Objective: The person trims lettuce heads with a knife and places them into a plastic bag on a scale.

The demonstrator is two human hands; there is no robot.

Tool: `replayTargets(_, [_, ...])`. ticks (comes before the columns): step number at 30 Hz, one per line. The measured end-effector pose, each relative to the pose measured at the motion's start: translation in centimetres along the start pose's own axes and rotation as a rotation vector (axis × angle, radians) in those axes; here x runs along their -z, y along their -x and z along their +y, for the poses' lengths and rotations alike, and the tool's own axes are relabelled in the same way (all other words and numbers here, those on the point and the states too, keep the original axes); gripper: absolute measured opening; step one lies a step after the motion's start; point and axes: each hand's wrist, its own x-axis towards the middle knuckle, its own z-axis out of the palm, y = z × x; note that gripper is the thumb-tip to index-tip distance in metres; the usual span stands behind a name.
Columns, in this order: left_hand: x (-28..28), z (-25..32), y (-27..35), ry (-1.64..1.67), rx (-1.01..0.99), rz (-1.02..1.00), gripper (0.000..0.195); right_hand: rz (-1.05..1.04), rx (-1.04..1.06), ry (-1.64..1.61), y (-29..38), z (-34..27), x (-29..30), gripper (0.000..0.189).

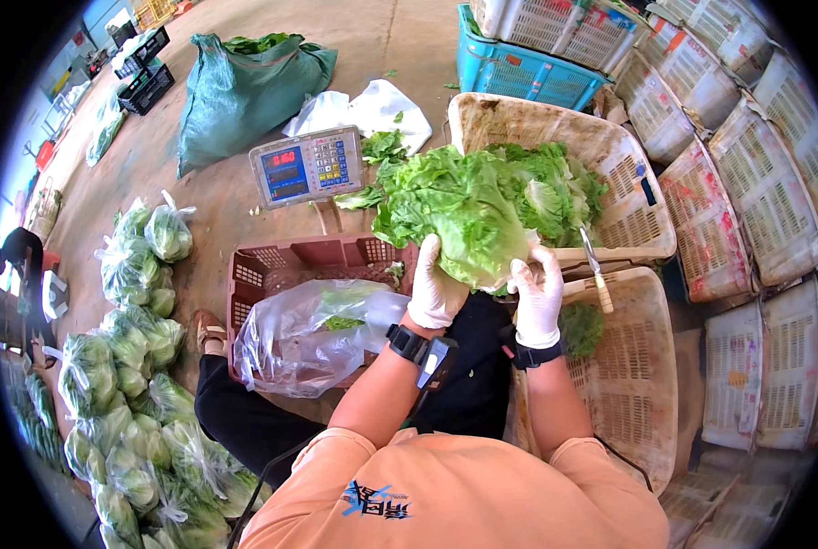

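Observation:
Between my two white-gloved hands is a leafy head of green lettuce (460, 206). My left hand (436, 288) grips its lower left side, thumb up; my right hand (538, 291) closes on its base at the lower right. Behind it, more lettuce (553, 195) lies in a dirty white plastic crate (628, 158). A knife with a pale handle (604, 291) rests across that crate's near edge. To the left, a clear plastic bag (299, 343) with some greens inside lies in a maroon crate (299, 250). A digital scale display (306, 167) stands beyond the maroon crate.
Bagged lettuce heads (134, 425) cover the floor at left. A full green sack (251, 96) stands at the far left. Another white crate (628, 384) sits by my right arm, and stacked crates (765, 185) line the right. A person (21, 274) is at the far left edge.

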Motion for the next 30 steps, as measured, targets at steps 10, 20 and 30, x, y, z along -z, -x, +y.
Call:
replayTargets(10, [-1.4, 1.0, 0.5, 0.311, -0.03, 0.115, 0.056, -0.246, 0.096, -0.839, 4.1, 2.3, -0.1, 0.029])
replayTargets(20, [-1.4, 2.7, -0.5, -0.373, -0.157, 0.148, 0.054, -0.053, -0.11, 0.214, -7.2, -2.0, 4.0, 0.081])
replayTargets(30, [-2.5, -2.5, 1.7, -1.109, -0.256, -0.011, 0.079, -0.096, -0.317, -0.807, -0.6, 5.5, 1.9, 0.075])
